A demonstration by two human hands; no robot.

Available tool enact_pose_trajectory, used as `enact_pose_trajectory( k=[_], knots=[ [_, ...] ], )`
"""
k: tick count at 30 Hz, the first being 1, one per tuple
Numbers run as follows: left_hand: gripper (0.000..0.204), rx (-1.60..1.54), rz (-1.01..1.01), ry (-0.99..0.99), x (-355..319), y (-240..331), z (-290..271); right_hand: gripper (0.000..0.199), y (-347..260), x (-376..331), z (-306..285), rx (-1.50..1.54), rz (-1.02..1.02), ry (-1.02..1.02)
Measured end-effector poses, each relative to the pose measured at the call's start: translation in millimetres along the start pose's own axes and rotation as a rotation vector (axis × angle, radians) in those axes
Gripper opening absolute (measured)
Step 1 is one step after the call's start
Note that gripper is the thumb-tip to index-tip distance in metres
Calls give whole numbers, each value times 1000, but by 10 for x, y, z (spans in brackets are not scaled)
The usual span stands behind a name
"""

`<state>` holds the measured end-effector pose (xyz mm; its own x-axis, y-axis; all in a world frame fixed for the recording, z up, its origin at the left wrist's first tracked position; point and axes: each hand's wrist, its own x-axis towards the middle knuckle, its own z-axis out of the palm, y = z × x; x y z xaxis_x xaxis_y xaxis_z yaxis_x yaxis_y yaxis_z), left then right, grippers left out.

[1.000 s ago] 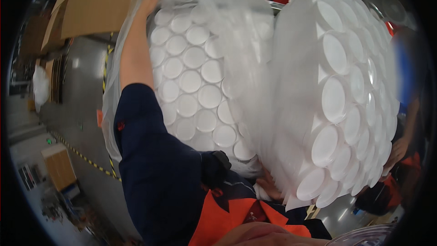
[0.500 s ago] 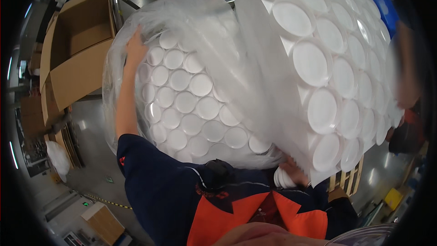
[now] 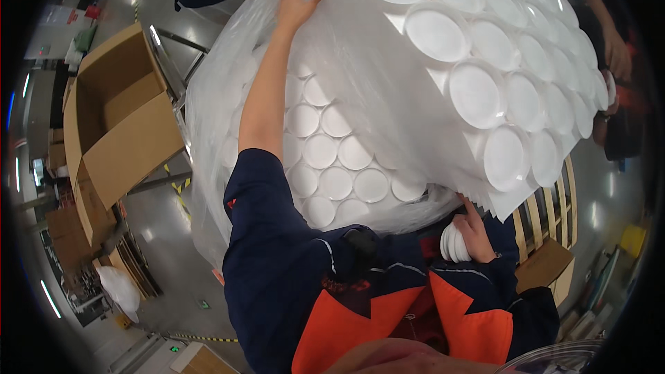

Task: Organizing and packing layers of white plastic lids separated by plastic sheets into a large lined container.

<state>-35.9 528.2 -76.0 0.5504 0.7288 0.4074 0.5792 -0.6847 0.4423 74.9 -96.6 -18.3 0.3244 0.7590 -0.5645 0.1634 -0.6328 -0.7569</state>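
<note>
Head view: the right hand (image 3: 476,234) clutched stacked dishes (image 3: 454,244); the left hand (image 3: 298,8) met the plastic bag (image 3: 220,86), grip unclear; I feared the jagged-edged pack (image 3: 478,93) might tear it.

On my feed I look from the wearer's head, through the left of two side-by-side fisheye cameras, facing steeply down, upright and unmirrored. The orange collar (image 3: 478,325) sits very near, along the lower edge; the left hand (image 3: 299,5) is farther out, toward the top, and the right hand (image 3: 472,232) lower and closer in. I see so wide that the cardboard box (image 3: 135,152) bows toward the dark round rim.
</note>
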Motion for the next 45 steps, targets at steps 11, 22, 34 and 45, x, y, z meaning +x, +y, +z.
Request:
enact_pose_trajectory(
  k=[11, 22, 34, 45],
  knots=[
    [46, -38, 87, 142, -346, -219, -415, 32, 4, 71, 53, 52, 66, 83],
    [50, 272, -484, -88, -2469, -2221, -2709, 47, -461, 223, -62, 112, -103, -276],
    [48, 231, -160, -239, -2046, -1198, -623, 31, -374, 205, -193, 188, -310, -285],
    [53, -822, -482, -187, -1078, 1178, 46, 28, 7, 288, -503, 229, -303, -303]
  ],
)
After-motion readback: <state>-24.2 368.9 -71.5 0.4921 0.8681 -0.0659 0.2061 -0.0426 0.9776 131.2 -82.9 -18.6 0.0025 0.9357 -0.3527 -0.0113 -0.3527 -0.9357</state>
